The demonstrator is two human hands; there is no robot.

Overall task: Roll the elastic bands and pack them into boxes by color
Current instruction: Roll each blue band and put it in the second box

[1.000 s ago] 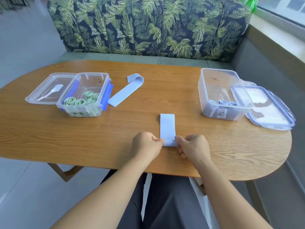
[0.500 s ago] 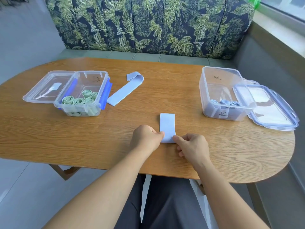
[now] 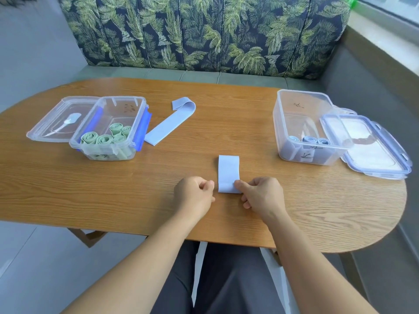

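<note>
Two boxes (image 3: pixel 294 123), two blue bands (image 3: pixel 228 173), five green rolls (image 3: pixel 104 139).

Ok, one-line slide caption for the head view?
Right hand pinches a blue band on the table, left hand beside it; green-roll box left, blue-roll box right.

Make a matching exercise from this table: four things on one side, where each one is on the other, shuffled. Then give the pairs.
1 green rolls
2 blue rolls
3 long blue band
4 short blue band

A lying beside the left box
B in the right box
C pinched by the right hand
D in the left box

Pairs: 1-D, 2-B, 3-A, 4-C
</note>
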